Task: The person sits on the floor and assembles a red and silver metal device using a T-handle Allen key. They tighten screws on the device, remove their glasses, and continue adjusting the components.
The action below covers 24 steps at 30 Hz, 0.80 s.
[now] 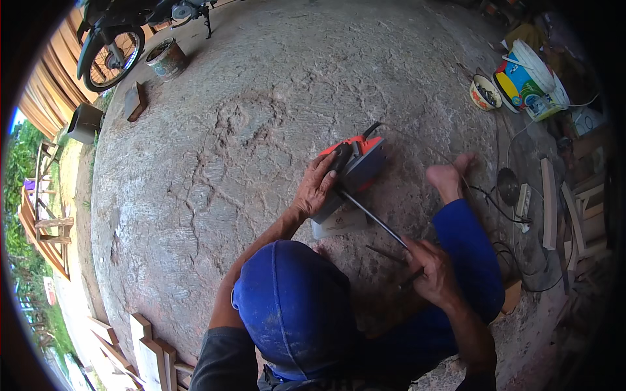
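Observation:
An orange-red and black electric hand planer [367, 163] stands tipped on its side, its flat grey sole turned to the right. My left hand [316, 186] is closed on its near-left side, by a black knob. In my right hand [430, 270] is a long thin metal rod [372, 214], gripped with the fingers wrapped round it. The rod's far tip reaches the planer close to my left fingers; whether it touches cannot be made out. Below the planer lies a whitish flat-sided object [340, 225], partly covered. Another thin dark rod-like shape [385, 254] shows beside my right hand.
My bent leg in blue trousers [466, 254] is to the right. Beyond it are a circular saw blade [507, 186], cords, a power strip [523, 201] and wood strips [549, 203]. A bowl [485, 92] and bucket [521, 78] stand far right; a motorbike [114, 55] far left.

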Each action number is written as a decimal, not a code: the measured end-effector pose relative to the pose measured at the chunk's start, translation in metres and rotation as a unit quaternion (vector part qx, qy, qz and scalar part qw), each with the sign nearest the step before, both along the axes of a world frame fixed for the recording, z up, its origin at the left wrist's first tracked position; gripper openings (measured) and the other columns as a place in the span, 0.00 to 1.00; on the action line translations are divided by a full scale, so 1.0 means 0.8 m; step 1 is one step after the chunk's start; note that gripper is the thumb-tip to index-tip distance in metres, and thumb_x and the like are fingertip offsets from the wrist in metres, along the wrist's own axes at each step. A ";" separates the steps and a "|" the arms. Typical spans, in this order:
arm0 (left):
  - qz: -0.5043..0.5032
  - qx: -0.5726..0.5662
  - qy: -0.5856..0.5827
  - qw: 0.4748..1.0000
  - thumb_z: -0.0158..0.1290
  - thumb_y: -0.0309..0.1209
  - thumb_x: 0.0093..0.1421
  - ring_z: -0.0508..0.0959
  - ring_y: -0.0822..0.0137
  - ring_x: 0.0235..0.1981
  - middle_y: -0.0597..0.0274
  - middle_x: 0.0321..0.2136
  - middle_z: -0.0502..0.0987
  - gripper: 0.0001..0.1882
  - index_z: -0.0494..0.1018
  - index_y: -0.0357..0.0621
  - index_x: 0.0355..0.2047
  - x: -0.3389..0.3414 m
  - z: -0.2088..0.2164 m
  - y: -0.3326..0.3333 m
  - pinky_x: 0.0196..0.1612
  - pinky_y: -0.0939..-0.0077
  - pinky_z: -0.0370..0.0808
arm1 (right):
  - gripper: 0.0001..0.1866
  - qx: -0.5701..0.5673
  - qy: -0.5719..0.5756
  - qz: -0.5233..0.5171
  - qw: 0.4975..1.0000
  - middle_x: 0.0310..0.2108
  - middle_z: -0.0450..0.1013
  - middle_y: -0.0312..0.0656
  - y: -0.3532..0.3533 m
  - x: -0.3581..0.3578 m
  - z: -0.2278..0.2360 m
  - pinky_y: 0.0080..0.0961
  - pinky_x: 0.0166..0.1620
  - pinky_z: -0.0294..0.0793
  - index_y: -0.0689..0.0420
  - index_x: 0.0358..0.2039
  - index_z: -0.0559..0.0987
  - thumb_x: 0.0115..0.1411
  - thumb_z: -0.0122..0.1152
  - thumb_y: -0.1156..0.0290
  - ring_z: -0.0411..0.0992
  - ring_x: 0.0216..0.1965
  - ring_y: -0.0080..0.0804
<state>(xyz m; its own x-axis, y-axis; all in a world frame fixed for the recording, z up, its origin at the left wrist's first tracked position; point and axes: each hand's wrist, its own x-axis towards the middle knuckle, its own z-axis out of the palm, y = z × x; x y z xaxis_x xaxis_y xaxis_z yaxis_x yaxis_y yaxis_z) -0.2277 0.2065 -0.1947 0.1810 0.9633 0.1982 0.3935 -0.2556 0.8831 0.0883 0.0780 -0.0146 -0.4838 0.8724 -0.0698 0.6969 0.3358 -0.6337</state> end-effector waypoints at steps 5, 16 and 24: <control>0.005 -0.003 0.001 1.000 0.45 0.44 0.75 0.61 0.42 0.70 0.42 0.68 0.61 0.29 0.61 0.49 0.73 0.001 -0.003 -0.001 0.73 0.56 0.58 | 0.26 0.029 0.058 -0.025 0.998 0.32 0.74 0.50 0.002 -0.004 -0.012 0.39 0.37 0.77 0.64 0.59 0.76 0.58 0.58 0.83 0.77 0.32 0.47; 0.006 -0.017 -0.005 1.000 0.44 0.45 0.75 0.61 0.42 0.70 0.42 0.68 0.61 0.29 0.60 0.51 0.73 -0.001 -0.005 -0.001 0.73 0.56 0.57 | 0.39 0.071 -0.154 0.048 0.984 0.42 0.74 0.45 -0.034 0.020 -0.010 0.42 0.47 0.69 0.64 0.63 0.74 0.44 0.59 0.88 0.76 0.43 0.43; 0.004 -0.007 -0.013 1.000 0.45 0.44 0.75 0.61 0.44 0.70 0.43 0.68 0.62 0.29 0.60 0.51 0.73 0.000 -0.008 0.001 0.73 0.58 0.57 | 0.37 0.106 -0.147 0.060 0.982 0.42 0.74 0.47 -0.036 0.018 -0.029 0.44 0.46 0.69 0.64 0.64 0.72 0.49 0.60 0.85 0.76 0.43 0.46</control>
